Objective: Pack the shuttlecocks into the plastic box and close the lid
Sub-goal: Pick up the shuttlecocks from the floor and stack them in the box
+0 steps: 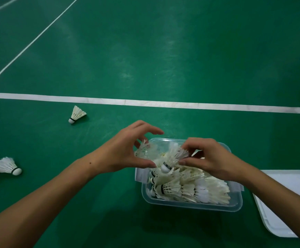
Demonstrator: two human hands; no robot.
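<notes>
A clear plastic box (192, 205) stands on the green floor, lid off, and holds several white feather shuttlecocks. Over its far half my right hand (210, 158) pinches the feathers of one shuttlecock (172, 158), whose cork points down towards me. My left hand (126, 149) curls round another shuttlecock (143, 146) at the box's far-left corner, with its thumb near the first one's cork. The white lid (287, 203) lies flat on the floor to the right of the box.
Loose shuttlecocks lie on the floor: one (76, 114) at the far left near the white court line (145, 102), and two (6, 166) at the left edge of view. Green court surrounds the box.
</notes>
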